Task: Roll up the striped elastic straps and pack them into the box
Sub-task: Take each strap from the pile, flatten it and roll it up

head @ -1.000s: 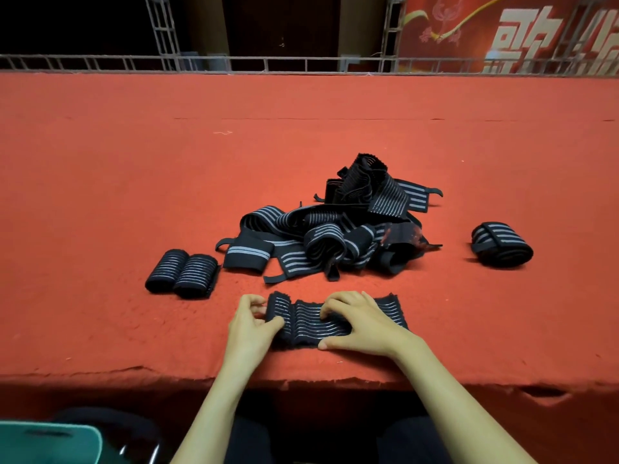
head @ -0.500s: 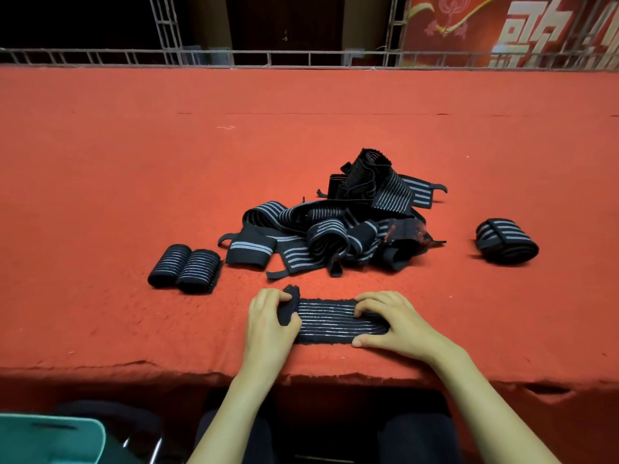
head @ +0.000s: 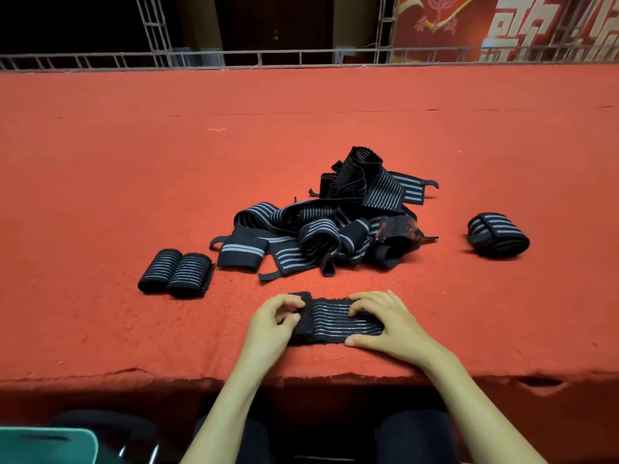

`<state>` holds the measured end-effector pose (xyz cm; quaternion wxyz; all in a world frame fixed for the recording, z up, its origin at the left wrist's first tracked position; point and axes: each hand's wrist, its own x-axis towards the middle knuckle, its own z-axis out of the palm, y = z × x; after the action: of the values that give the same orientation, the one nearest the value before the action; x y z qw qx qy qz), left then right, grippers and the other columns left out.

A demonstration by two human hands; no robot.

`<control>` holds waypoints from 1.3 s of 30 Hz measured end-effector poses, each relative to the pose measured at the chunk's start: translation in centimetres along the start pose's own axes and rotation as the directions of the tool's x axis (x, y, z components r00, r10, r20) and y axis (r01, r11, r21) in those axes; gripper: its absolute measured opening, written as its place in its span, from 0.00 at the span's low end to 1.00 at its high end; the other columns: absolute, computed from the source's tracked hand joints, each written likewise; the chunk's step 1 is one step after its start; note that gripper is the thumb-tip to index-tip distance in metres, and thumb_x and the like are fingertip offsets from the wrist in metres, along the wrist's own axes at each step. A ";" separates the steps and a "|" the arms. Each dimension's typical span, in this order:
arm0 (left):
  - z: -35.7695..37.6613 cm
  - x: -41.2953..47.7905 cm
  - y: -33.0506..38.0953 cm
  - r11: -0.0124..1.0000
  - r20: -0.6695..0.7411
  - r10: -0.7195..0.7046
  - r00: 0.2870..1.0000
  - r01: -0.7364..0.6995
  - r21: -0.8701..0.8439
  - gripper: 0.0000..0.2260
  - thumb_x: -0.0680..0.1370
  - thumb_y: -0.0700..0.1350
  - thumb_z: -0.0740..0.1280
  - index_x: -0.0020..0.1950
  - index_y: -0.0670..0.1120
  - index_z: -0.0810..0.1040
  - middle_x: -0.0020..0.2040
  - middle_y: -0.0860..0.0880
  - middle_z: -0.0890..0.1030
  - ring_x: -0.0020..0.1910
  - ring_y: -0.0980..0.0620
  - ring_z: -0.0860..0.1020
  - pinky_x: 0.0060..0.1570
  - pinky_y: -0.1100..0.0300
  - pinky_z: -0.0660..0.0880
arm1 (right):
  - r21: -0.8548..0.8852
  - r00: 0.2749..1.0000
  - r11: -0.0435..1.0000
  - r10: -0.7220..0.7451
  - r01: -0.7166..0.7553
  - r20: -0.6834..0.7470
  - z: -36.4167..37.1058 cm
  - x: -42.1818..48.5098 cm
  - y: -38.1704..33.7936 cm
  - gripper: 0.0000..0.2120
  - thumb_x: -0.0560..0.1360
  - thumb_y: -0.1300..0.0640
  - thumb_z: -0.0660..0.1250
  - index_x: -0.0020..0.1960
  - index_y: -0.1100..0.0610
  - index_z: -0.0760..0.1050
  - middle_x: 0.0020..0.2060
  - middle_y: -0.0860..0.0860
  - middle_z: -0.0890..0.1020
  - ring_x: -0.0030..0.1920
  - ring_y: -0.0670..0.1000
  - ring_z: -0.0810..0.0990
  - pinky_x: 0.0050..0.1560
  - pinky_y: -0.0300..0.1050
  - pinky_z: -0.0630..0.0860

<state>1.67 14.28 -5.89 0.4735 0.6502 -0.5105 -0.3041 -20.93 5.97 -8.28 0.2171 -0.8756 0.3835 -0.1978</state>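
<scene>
A black strap with thin grey stripes [head: 335,321] lies flat near the front edge of the red table. My left hand [head: 273,324] pinches its curled left end. My right hand [head: 385,324] presses down on its right part with spread fingers. Behind them sits a tangled pile of loose striped straps [head: 335,229]. Two rolled straps [head: 177,272] lie side by side to the left. One more rolled strap [head: 499,234] rests to the right of the pile. I see no box for certain.
The red felt table [head: 100,179] stretches far back to a metal truss rail [head: 301,56]. Its frayed front edge runs just below my hands. A teal container corner [head: 47,445] shows at the bottom left, below table level.
The flat strap has grown shorter as its left end was rolled toward the right. My left hand followed it rightward, and my right hand shifted slightly right.
</scene>
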 end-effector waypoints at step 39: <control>0.5 -1.1 -0.3 0.925 -0.169 0.190 0.967 -0.118 0.362 0.15 0.69 0.48 0.75 0.54 0.48 0.79 0.50 0.56 0.71 0.53 0.55 0.68 0.53 0.69 0.59 | -0.013 0.987 0.998 -0.061 0.060 -0.146 2.6 1.7 -1.3 0.30 0.65 0.25 0.60 0.58 0.43 0.76 0.60 0.38 0.72 0.62 0.41 0.69 0.68 0.45 0.61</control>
<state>1.06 15.16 -6.39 0.4222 0.7089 -0.5555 -0.1030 -17.76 6.14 -9.46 0.1785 -0.8709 0.3725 -0.2662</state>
